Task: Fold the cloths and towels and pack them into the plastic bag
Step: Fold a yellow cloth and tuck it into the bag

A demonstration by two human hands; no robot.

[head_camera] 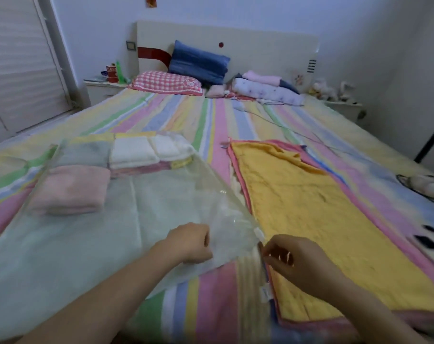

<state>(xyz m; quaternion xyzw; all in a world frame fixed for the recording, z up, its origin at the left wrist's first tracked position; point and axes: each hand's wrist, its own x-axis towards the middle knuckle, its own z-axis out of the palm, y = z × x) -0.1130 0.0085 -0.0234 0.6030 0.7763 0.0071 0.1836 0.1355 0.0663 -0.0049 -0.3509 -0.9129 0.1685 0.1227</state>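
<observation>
- Striped bedsheet (211, 115) holds the clear plastic bag (161, 194) at 9 o'clock, folded pastel towels (134, 152) inside.
- At 6 o'clock, left hand (191, 242) grips its corner and right hand (293, 259) pinches its edge, likely spreading the mouth.

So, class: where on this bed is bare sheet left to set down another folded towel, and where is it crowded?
Bare striped sheet lies between the plastic bag and the pillows, and at the near edge between the arms. Crowded: the strip between bag and yellow cloth, where left hand and right hand meet.

Glossy clear plastic bag (161, 194), fluffy towels (134, 152)
</observation>
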